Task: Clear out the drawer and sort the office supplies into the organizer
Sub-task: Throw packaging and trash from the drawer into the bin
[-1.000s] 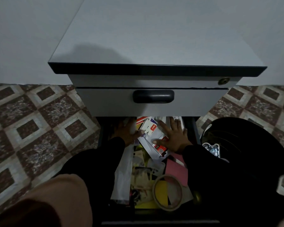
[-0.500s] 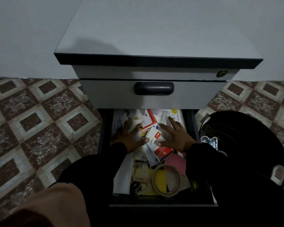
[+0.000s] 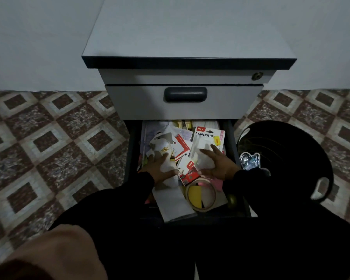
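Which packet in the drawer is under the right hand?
The clear STAPLER SET blister pack: the right hand lies on its lower end. The small red-and-white packet sits between both hands.

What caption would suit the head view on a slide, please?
Both hands, left and right, rummage through a cluttered open drawer, beside a black basket.

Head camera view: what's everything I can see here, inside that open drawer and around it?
cabinet: one, grey, against the wall
open drawer: one, dark, below the closed drawer
stapler set pack: one, white and red, drawer's right rear
tape roll: one, beige, drawer front
crumpled white bag: one, drawer's left
black basin: one, floor, right of the drawer
left hand: on the bag, grip unclear
right hand: on the pack, grip unclear
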